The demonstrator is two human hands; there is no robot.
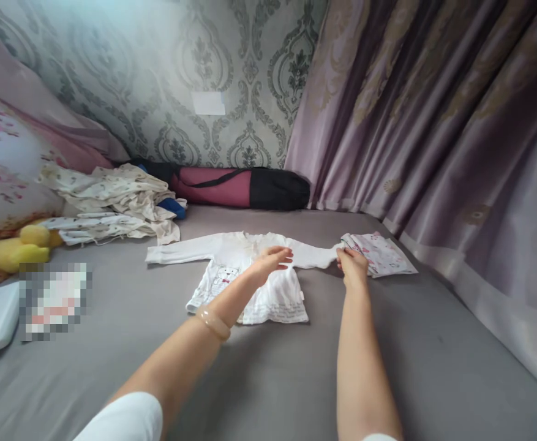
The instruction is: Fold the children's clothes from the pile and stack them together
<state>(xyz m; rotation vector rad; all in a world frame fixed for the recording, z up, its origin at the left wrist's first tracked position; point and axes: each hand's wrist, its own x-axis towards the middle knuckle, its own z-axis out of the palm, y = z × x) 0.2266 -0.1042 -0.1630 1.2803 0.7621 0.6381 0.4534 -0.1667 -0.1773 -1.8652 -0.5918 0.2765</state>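
Observation:
A small white long-sleeved top [268, 294] with a printed front lies spread flat on the grey bed sheet [268, 380], sleeves stretched out to both sides. My left hand [272, 260] rests flat on its chest near the collar, fingers extended. My right hand [351, 264] is closed in a pinch on the end of the top's right sleeve. Just beyond that hand lies a folded white garment [381, 252] with a pink pattern. A pale bangle [213, 321] sits on my left wrist.
A heap of unfolded cream clothes [112, 202] lies at the back left, with a yellow plush toy [15, 248] and a floral pillow [2, 165] beside it. A maroon and black roll bag [245, 187] lies along the wall. Curtains [433, 122] hang on the right.

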